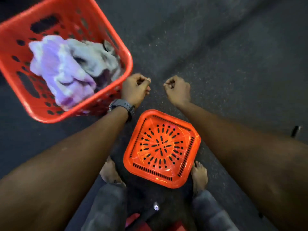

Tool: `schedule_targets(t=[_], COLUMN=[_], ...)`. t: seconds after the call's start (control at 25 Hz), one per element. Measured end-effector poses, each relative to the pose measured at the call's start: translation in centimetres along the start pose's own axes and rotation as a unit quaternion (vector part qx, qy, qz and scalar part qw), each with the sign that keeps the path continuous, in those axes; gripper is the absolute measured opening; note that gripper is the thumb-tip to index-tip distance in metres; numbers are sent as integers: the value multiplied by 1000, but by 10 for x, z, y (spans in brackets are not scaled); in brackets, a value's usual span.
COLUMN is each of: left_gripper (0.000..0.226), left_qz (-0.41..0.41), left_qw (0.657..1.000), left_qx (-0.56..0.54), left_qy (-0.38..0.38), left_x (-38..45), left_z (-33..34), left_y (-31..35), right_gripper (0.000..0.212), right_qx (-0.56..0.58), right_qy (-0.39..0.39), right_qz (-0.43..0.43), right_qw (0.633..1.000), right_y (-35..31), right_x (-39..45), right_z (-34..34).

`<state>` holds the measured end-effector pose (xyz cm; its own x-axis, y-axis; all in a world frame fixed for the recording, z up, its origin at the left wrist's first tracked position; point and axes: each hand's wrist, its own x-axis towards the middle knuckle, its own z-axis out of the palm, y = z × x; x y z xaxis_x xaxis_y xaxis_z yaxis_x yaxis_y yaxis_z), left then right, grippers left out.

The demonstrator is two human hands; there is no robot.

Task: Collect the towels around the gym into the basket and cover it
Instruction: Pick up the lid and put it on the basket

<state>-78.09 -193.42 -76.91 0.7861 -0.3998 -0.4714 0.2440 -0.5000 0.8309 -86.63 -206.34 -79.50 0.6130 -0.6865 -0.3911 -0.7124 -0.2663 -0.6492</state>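
The square perforated orange plastic lid lies flat on the floor between both empty, loosely curled hands, nearer the right hand than the left hand.

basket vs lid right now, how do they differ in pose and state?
The basket is tilted and blurred, at the upper left; the lid lies flat on the floor between the person's feet. The basket holds crumpled purple and grey towels; the lid holds nothing and is not on the basket. The basket is deep-walled; the lid is shallow. Both are orange-red perforated plastic, squarish with rounded corners.
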Motion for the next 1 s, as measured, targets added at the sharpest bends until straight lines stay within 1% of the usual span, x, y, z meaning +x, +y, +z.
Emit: schedule_targets(t=[0.08, 0.16, 0.2, 0.32, 0.36, 0.4, 0.44, 0.48, 0.52, 0.56, 0.6, 0.64, 0.72, 0.8, 0.92, 1.0], left_gripper=[26, 19, 18, 33, 40, 44, 46, 48, 49, 51, 55, 60, 67, 71, 76, 80], left_qz=[-66, -115, -130, -169, -195, -224, -250, -272, -287, -295, -299, -298, -282, -252, -194, -150], left_qw=[997, 991, 985, 954, 941, 930, 925, 925, 927, 928, 928, 931, 943, 957, 974, 988], left_qx=[27, 71, 113, 249, 275, 290, 283, 259, 232, 216, 208, 201, 172, 137, 113, 48], left_qy=[-20, -9, -2, -5, -17, -30, -45, -56, -65, -71, -70, -64, -50, -32, -26, -6], left_x=[10, 26, 36, 59, 65, 69, 72, 72, 70, 67, 64, 62, 60, 60, 61, 58], left_z=[33, 58, 65, 69, 71, 72, 74, 76, 78, 78, 77, 76, 72, 68, 58, 38], left_y=[-55, -114, -141, -203, -223, -239, -253, -262, -268, -270, -268, -261, -226, -161, -40, 45], right_gripper=[14, 17, 19, 28, 36, 49, 64, 77, 84, 84, 80, 75, 68, 69, 73, 72], right_qx=[0, -2, -10, -59, -91, -121, -126, -81, -4, 70, 114, 121, 87, 60, 63, 69], right_qy=[14, 28, 32, 44, 55, 60, 54, 41, 29, 21, 20, 30, 74, 120, 183, 223], right_qz=[72, 140, 169, 220, 249, 296, 363, 431, 481, 506, 509, 498, 456, 411, 356, 305], right_qw=[997, 990, 985, 973, 963, 945, 922, 898, 876, 860, 853, 858, 882, 901, 914, 923], right_y=[72, 144, 177, 252, 274, 292, 307, 317, 325, 327, 326, 320, 288, 237, 147, 73], right_x=[-3, -7, -8, -11, -11, -12, -11, -11, -9, -9, -7, -6, -3, 6, 32, 48], right_z=[9, 24, 33, 55, 62, 68, 73, 78, 82, 85, 85, 81, 57, 12, -80, -147])
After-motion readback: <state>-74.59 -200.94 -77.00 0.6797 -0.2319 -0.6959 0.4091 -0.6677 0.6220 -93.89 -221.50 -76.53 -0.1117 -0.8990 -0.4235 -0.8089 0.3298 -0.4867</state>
